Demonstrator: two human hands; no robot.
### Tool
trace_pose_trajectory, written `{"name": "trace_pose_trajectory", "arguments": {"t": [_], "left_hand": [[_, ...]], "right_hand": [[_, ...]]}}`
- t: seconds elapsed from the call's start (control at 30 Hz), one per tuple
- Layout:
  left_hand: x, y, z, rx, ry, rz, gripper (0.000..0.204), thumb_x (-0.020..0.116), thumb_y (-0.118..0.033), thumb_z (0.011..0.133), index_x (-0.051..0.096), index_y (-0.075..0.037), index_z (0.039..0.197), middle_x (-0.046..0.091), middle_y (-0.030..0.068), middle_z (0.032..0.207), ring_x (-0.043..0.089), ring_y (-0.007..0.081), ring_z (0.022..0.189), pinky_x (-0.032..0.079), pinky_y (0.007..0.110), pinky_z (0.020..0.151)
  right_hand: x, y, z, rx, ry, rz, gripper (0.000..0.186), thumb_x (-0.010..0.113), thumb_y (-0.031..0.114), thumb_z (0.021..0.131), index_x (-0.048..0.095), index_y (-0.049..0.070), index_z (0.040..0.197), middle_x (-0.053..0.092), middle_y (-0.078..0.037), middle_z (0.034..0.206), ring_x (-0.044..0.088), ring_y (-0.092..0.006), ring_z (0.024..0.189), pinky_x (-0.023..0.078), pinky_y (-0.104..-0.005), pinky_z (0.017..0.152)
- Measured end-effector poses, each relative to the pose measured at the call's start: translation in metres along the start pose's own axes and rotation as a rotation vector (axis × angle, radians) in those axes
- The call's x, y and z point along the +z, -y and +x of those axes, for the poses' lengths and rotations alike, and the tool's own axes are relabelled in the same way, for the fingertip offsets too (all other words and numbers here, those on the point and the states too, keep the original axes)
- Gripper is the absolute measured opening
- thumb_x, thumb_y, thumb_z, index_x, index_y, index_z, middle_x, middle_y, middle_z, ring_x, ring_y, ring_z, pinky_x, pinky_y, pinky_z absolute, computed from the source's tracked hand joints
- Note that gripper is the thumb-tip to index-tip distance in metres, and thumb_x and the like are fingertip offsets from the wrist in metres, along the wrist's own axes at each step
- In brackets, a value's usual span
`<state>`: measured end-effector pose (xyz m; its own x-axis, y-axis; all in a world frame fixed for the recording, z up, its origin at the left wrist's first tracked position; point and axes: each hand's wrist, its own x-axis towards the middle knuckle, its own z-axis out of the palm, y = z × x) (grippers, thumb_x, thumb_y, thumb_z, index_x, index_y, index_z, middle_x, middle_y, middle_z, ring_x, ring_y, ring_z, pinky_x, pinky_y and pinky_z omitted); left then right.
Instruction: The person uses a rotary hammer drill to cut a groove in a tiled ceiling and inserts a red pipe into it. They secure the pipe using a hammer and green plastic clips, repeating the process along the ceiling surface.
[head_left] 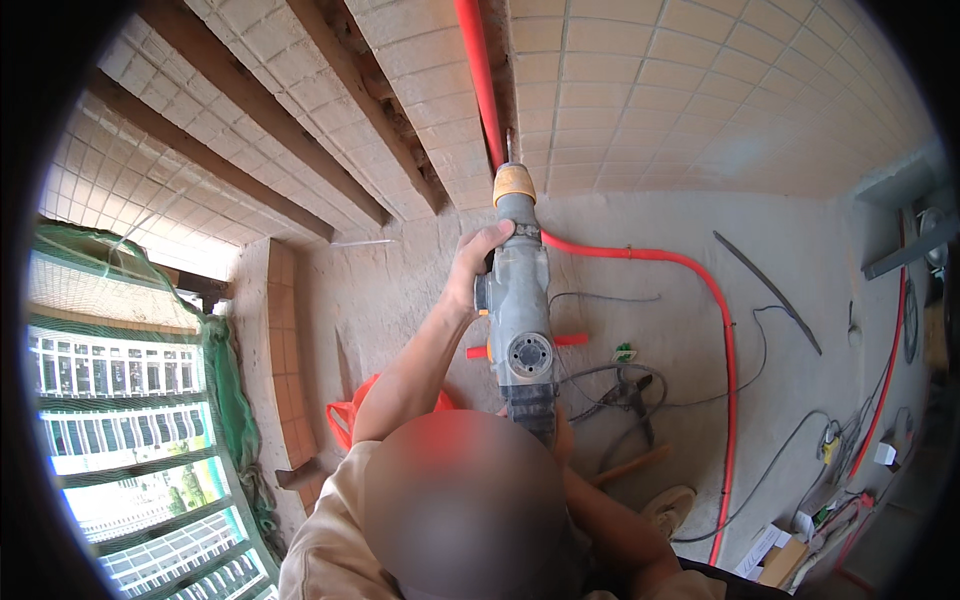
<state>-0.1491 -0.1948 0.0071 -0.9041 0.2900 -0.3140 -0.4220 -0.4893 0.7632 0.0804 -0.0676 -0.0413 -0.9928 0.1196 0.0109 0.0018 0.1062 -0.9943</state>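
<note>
One grey rotary hammer (522, 300) points toward the tiled wall (610, 100), beside red conduit (479, 75). Our left hand (474, 264) clasps its front; our right hand (564, 441) is mostly hidden, its fingers' hold we cannot tell. We judge the tool heavy, rigid, best held at neck and rear.

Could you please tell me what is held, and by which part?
A grey power drill: the left hand grips its front, behind the yellow collar. The right hand, at its rear, is mostly hidden; its grip is unclear.
</note>
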Motion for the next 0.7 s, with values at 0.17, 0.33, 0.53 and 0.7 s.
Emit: {"name": "trace_pose_trajectory", "arguments": {"t": [0.17, 0.33, 0.53, 0.7], "left_hand": [[-0.013, 0.001, 0.013, 0.039, -0.015, 0.019, 0.052, 0.069, -0.044, 0.088, 0.064, 0.005, 0.104, 0.069, 0.0142, 0.085, 0.068, 0.0222, 0.068, 0.057, 0.036, 0.063], [-0.014, -0.003, 0.011, 0.029, -0.013, 0.056, 0.051, 0.07, -0.045, 0.087, 0.065, 0.004, 0.103, 0.069, 0.0134, 0.084, 0.067, 0.022, 0.067, 0.056, 0.036, 0.063], [-0.03, -0.002, 0.017, -0.003, 0.02, 0.109, 0.053, 0.061, -0.048, 0.093, 0.063, 0.001, 0.112, 0.07, 0.0132, 0.087, 0.068, 0.0224, 0.07, 0.057, 0.036, 0.065], [-0.039, -0.005, 0.02, -0.019, 0.074, 0.096, 0.053, 0.061, -0.048, 0.093, 0.063, 0.001, 0.113, 0.071, 0.0135, 0.09, 0.069, 0.022, 0.073, 0.058, 0.035, 0.066]], "right_hand": [[0.013, 0.008, 0.008, 0.064, -0.028, 0.165, 0.034, 0.083, 0.013, 0.077, 0.06, 0.002, 0.1, 0.069, -0.014, 0.082, 0.07, -0.0281, 0.069, 0.055, -0.0377, 0.064], [0.024, 0.001, 0.004, 0.06, -0.048, 0.171, 0.033, 0.083, 0.012, 0.077, 0.061, 0.002, 0.101, 0.069, -0.014, 0.081, 0.07, -0.0279, 0.069, 0.055, -0.0379, 0.064], [0.032, 0.023, 0.008, -0.126, -0.063, 0.022, 0.031, 0.083, 0.012, 0.078, 0.062, 0.001, 0.099, 0.069, -0.015, 0.085, 0.069, -0.0297, 0.07, 0.054, -0.0392, 0.063], [0.041, 0.025, 0.01, -0.096, -0.03, 0.072, 0.031, 0.08, 0.008, 0.078, 0.064, 0.0, 0.104, 0.069, -0.016, 0.088, 0.07, -0.0303, 0.074, 0.054, -0.0393, 0.065]]}}
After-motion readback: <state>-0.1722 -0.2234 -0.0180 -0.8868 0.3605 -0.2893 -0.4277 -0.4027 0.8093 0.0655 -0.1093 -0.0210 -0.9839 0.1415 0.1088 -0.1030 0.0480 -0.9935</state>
